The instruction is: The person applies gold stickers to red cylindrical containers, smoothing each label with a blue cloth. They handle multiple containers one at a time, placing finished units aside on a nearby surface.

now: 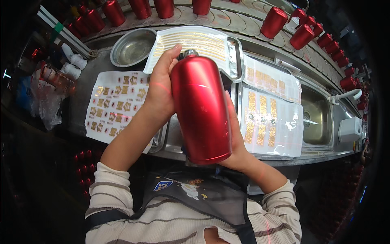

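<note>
Beside the sink (321, 132) stand a white faucet (345, 96) and white container (349, 129); well left of it, a metal bowl (133, 48) and clear plastic bag (49, 109).

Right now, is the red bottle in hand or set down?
In hand: the left hand holds the red bottle at its upper left, the right hand along its right side.

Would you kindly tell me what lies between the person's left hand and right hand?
In the head view, a red bottle lies between the left hand and the right hand, touching both.
</note>
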A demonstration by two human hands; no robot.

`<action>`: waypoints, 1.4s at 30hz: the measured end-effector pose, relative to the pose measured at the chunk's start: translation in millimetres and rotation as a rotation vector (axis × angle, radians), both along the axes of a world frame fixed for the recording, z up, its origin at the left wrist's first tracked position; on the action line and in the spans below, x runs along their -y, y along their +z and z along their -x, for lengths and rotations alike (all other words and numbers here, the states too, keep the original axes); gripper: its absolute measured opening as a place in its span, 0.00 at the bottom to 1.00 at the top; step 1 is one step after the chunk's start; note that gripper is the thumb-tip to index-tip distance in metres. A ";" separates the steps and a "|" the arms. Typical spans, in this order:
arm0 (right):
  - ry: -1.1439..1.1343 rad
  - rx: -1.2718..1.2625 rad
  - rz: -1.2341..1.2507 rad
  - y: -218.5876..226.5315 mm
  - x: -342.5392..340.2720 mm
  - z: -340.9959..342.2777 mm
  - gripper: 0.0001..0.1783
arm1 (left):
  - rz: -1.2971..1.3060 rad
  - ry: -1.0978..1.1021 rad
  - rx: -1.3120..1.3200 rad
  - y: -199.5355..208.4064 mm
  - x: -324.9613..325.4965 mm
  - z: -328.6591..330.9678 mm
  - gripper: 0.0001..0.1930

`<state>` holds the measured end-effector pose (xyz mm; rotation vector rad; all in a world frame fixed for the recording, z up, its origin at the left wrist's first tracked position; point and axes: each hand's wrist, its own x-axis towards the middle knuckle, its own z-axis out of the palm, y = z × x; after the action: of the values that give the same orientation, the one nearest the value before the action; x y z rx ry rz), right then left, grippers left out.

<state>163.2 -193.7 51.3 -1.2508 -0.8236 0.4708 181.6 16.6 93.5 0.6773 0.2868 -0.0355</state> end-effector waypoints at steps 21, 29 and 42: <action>-0.362 0.396 0.713 6.4 62.8 46.4 0.60 | -0.713 -0.110 -0.194 -37.6 76.6 40.2 0.46; -0.435 0.406 0.756 -5.9 41.4 34.9 0.59 | -0.482 -0.142 -0.091 -66.5 54.4 20.9 0.44; -0.101 0.403 0.831 12.3 66.0 19.0 0.64 | -1.115 0.407 -0.087 -74.4 100.9 66.9 0.51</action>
<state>144.2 -259.7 63.6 -2.1969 -0.9261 0.5035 114.7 -84.4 19.0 1.7100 0.5268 0.5218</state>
